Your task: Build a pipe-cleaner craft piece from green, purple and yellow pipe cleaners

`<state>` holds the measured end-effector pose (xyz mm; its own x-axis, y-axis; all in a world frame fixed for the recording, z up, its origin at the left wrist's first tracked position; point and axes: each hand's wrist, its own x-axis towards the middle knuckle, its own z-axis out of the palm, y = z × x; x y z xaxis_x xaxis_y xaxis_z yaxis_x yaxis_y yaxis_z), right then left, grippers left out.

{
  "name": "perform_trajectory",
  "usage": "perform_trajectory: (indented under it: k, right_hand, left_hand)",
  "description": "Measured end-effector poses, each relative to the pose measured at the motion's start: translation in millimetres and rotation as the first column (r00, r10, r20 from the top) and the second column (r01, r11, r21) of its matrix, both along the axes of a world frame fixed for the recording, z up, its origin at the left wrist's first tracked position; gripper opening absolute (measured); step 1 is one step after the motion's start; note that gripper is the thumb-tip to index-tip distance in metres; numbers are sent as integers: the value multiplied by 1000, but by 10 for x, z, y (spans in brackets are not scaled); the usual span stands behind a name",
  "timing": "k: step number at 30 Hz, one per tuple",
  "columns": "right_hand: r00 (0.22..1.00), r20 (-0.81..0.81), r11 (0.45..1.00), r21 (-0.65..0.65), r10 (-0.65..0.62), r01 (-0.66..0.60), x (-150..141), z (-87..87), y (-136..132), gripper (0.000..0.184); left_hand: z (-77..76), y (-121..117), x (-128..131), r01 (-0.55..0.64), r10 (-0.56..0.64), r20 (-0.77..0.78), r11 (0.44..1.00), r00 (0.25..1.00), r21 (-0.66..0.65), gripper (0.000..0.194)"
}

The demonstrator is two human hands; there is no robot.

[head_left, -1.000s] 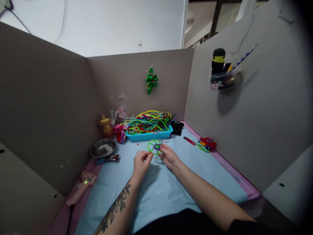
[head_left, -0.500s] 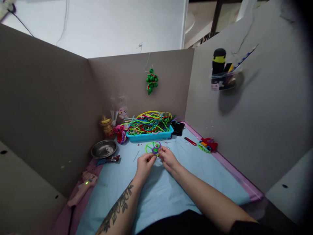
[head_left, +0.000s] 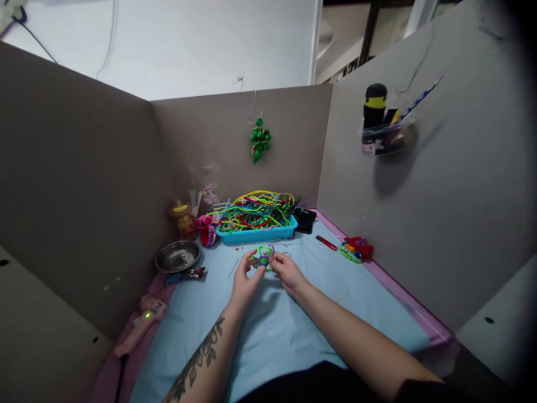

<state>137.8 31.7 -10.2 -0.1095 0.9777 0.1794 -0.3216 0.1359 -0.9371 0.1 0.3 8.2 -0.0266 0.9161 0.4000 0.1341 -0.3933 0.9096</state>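
Over the blue cloth, a small wheel-like piece of green and purple pipe cleaners (head_left: pixel 264 259) is held between both hands. My right hand (head_left: pixel 289 273) pinches its right side, with thumb and index finger against the purple strand. At its left edge, my left hand (head_left: pixel 245 281) curves round it, thumb at the bottom rim and fingers at the upper left. The fingers partly cover the rim. A thin metal rod (head_left: pixel 233 268) lies on the cloth left of my left hand.
Behind stands a blue tray (head_left: pixel 260 236) heaped with pipe cleaners. Left are a metal bowl (head_left: pixel 171 263) and a pink glue gun (head_left: pixel 140 330). A red cutter (head_left: pixel 326 242) and colourful trinkets (head_left: pixel 356 249) lie right. Grey panels (head_left: pixel 293 134) enclose the table; a green ornament (head_left: pixel 260 140) hangs there.
My left hand has shifted its hold: its thumb and fingers are spread wider around the left of the piece, which has turned and sits slightly lower. My right hand keeps its pinch.
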Motion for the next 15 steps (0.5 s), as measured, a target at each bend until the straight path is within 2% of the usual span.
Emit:
perform_trajectory:
  k: [5, 8, 11, 13, 15]
  right_hand:
    - [997, 79, 997, 80, 9, -15, -44, 2, -51, 35]
    - [991, 130, 996, 86, -8, -3, -35, -8, -39, 30]
    - [976, 162, 985, 117, -144, 126, 19, -33, 11, 22]
    - [942, 222, 954, 219, -252, 203, 78, -46, 48, 19]
    - [887, 322, 916, 336, -330, 219, 134, -49, 74, 24]
  left_hand:
    - [-28, 34, -6, 8, -8, -5, 999, 1000, -33, 28]
    - [-77, 76, -14, -4, 10, 84, 997, 996, -71, 26]
    - [-121, 120, -32, 9, 17, 204, 993, 979, -122, 29]
    - [-135, 140, -49, 35, 9, 281, 988, 960, -151, 31]
    - [-133, 149, -63, 60, 0, 341, 984, 940, -166, 32]
